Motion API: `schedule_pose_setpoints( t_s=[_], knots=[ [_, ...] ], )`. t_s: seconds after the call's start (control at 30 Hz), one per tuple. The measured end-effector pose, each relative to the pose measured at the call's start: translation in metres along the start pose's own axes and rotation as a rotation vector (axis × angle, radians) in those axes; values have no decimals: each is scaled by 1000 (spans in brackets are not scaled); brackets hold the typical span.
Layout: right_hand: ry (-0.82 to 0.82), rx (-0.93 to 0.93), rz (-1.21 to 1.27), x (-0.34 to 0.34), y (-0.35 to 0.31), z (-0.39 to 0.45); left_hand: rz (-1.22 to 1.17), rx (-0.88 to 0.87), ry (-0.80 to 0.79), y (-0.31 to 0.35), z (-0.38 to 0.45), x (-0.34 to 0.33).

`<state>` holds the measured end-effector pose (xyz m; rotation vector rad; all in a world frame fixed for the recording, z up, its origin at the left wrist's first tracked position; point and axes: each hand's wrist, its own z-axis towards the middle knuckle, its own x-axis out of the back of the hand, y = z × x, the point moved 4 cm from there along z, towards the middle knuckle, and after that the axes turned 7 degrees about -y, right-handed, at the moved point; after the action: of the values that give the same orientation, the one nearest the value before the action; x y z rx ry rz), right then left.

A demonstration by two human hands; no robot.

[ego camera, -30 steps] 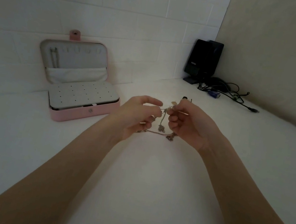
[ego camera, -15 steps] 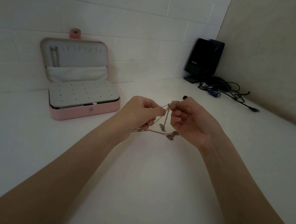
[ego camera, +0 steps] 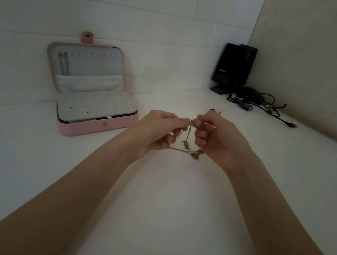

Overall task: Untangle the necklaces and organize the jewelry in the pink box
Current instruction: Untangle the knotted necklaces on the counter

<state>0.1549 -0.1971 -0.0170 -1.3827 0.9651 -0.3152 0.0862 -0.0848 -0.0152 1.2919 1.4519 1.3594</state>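
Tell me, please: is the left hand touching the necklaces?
Touching. The head view shows the left hand pinching the tangled necklaces at its fingertips, close to the right hand, which pinches them too; a strand hangs between both hands.

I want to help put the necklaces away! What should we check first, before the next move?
1. Both hands hold the chains: left hand and right hand pinch the necklaces. Ok.
2. Necklaces untangled: strands cross and dangle together. Not ok.
3. Pink box open: lid stands up against the wall. Ok.
4. Free hooks in the lid: one chain hangs at the left, the others look free. Ok.
5. Clasps undone: too small to see. Cannot tell.
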Motion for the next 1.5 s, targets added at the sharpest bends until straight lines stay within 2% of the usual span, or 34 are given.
schedule_pose_setpoints(
  t_s=[0.23, 0.43, 0.73, 0.8, 0.93, 1.0, 1.13, 1.5],
  knots=[
    [79, 196, -389, -4, -8, -4, 42, -5, 45, 2, -2, -1],
    [103, 264, -483, -6, -10, -6, 4, -66, -1, 5, -4, -1],
    [34, 231, -501, -8, -8, -6, 282, -321, 173, 17, -9, 1],
    [7, 229, -467, -8, -9, -7, 197, -299, 180, 16, -8, 3],
    [-85, 267, -319, -7, -18, -9, -188, -111, 136, 11, -6, 7],
    [-68, 302, -415, -6, -20, -9, -268, -68, 131, 9, -5, 8],
    [18, 361, -696, -8, -19, -7, -230, -55, 110, 8, -4, 5],
    [37, 372, -703, -5, -19, -7, 31, -125, 183, 10, -4, 8]
  ],
)
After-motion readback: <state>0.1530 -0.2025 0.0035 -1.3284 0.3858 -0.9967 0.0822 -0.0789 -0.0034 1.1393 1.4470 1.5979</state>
